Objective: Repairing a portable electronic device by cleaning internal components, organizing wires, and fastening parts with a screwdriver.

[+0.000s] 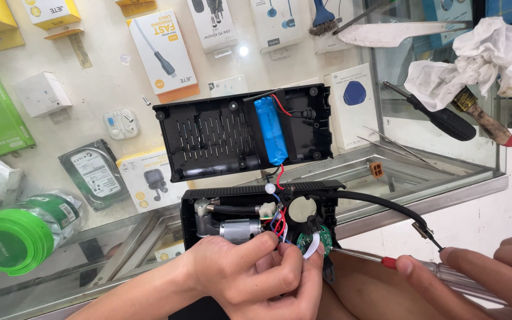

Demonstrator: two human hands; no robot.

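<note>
Left hand [256,272] pinches thin, fragile wires [280,225] in an opened black device [208,222] — right hand [493,272] grips a screwdriver [386,261] — best held by its stiff casing.

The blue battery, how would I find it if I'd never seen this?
Find the glass counter, then the open black plastic shell lying on it. The battery sits in its right end: the only bright blue tube there, with red and black wires.

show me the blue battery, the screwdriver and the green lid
blue battery [270,130], head view, middle of the blue cell lying in the opened back cover
screwdriver [360,255], head view, on its metal shaft, held in the right hand [493,269]
green lid [8,241], head view, flat top of the lid at far left
</note>
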